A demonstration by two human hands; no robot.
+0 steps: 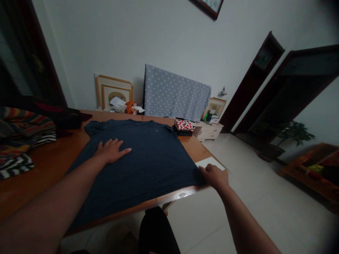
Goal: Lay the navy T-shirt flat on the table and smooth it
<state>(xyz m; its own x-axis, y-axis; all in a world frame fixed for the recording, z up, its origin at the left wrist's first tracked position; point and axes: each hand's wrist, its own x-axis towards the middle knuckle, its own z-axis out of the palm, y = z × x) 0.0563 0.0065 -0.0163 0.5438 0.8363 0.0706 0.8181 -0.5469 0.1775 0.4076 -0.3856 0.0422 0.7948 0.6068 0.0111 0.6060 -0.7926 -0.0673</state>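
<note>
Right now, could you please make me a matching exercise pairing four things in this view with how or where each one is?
Column one:
1. left hand
2. right hand
3. dark blue shirt
4. dotted cloth

Column two:
A. spread out on the table
B. curled at a corner of the shirt
C. draped in front of the wall
D. resting palm-down on the shirt

Pairs: 1-D, 2-B, 3-A, 4-C

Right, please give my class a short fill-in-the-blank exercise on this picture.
1. The hand spread on the dark blue shirt is the person's ____ one.
2. Striped clothes lie on the wooden ____.
3. A dark pot holds a leafy ____.

Missing words: left; table; plant.
</note>
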